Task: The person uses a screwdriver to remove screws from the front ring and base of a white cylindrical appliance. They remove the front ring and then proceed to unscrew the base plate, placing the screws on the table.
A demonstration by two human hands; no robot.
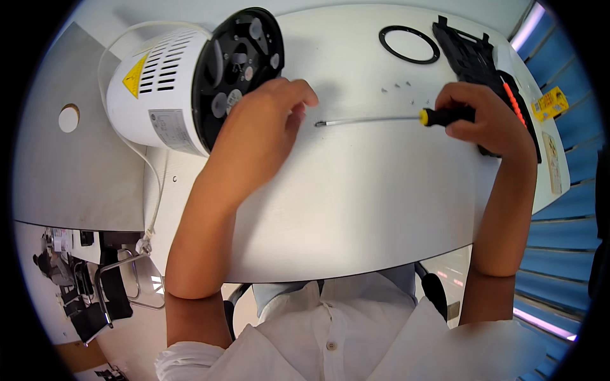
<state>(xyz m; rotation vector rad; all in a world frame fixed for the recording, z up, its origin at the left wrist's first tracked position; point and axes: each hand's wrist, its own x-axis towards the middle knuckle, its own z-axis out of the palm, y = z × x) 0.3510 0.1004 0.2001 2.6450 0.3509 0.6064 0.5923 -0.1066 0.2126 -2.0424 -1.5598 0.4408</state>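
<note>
While screws (pixel 384 90) lie scattered, hand (pixel 486 118) (right) grips screwdriver (pixel 438 117).

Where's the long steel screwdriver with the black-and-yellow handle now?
In the head view, the screwdriver is right of centre over the white table, gripped in the right hand, its tip pointing left toward the left hand.
</note>
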